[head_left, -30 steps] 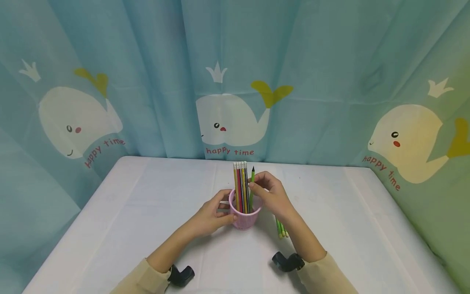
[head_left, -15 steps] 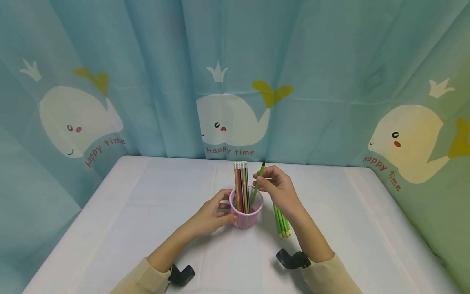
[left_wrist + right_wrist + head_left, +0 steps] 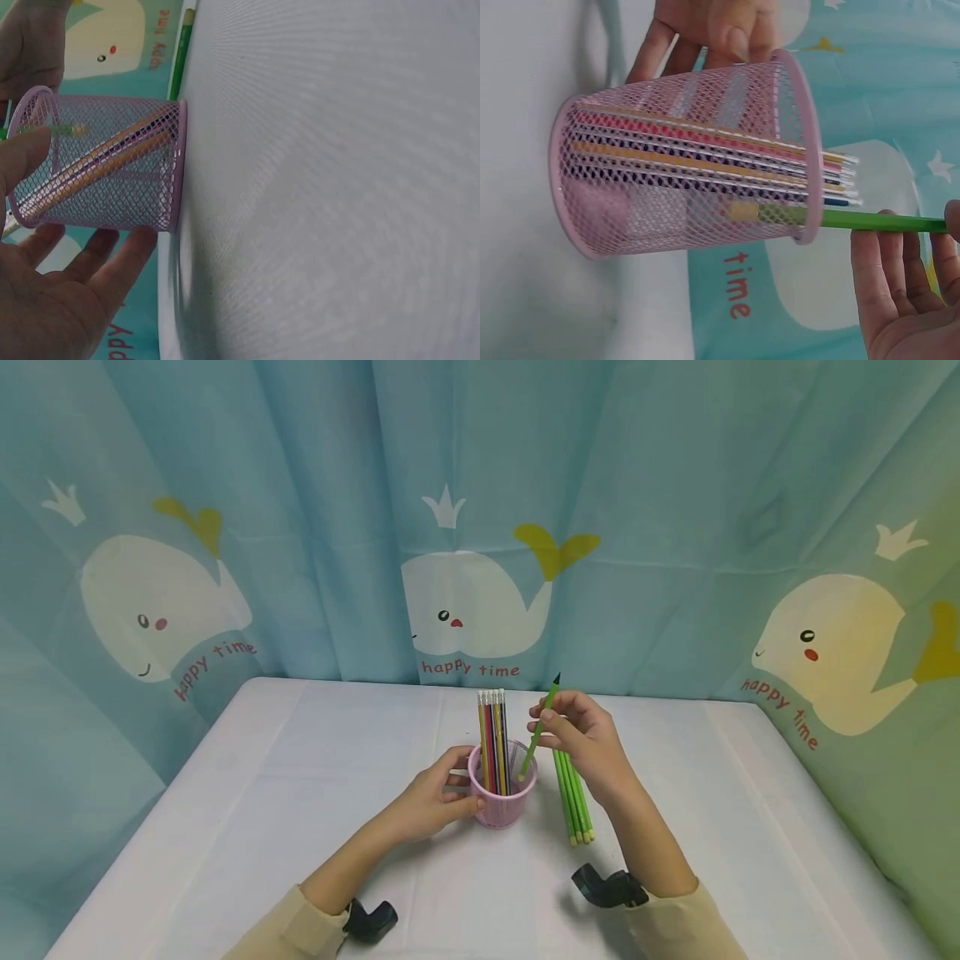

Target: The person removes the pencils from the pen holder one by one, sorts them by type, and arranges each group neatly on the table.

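My left hand (image 3: 431,802) holds a pink mesh pencil cup (image 3: 501,810) upright on the table, thumb on one side and fingertips on the other. Several striped pencils (image 3: 492,735) stand in the cup, white eraser ends up, leaning together toward its left side. Over the cup's right rim, my right hand (image 3: 585,739) pinches a green pencil (image 3: 538,735) between thumb and fingers, dark tip up. This pencil tilts to the right; through the mesh in the right wrist view its pale eraser end (image 3: 744,211) shows inside the cup, well above the bottom.
Several more green pencils (image 3: 573,802) lie side by side on the white table (image 3: 337,743), right of the cup and partly behind the right hand. A black wrist device (image 3: 371,922) sits at each sleeve. A blue whale-print curtain (image 3: 660,527) hangs behind the table.
My right hand has moved up and to the right, raising the green pencil and tilting it away from the striped pencils. More of the green pencils on the table show. The left hand stays put.
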### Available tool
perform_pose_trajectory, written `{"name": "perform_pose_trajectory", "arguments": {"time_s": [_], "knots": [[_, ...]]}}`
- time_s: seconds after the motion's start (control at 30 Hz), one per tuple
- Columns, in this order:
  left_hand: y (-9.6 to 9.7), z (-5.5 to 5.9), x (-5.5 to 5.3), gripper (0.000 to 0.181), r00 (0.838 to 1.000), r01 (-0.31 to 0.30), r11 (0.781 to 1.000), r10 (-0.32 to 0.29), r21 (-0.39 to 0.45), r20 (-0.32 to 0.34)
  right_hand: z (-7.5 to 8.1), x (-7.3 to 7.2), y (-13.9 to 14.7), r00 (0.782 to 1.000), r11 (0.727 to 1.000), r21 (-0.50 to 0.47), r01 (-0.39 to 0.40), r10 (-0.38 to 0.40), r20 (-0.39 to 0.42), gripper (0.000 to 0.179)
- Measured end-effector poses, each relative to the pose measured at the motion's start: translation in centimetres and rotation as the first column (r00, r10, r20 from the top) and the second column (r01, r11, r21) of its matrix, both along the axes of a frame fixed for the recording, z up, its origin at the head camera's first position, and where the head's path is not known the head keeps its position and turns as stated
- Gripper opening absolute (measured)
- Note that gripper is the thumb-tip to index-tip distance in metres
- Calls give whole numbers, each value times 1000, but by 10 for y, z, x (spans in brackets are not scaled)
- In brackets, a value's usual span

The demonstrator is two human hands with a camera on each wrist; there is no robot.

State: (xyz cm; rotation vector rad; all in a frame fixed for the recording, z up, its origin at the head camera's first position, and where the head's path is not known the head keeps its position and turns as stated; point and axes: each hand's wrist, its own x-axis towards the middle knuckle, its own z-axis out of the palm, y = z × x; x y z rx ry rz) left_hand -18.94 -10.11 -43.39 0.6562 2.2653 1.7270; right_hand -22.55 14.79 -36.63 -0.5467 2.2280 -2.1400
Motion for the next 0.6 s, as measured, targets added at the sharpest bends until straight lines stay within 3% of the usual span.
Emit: {"name": "perform_pose_trajectory", "arguments": {"time_s": [0.6], "knots": [[0,0,0,65,1000,0,1000,0,5,-11,14,4,11,999,999,-40,-17,16,-29,22]]}}
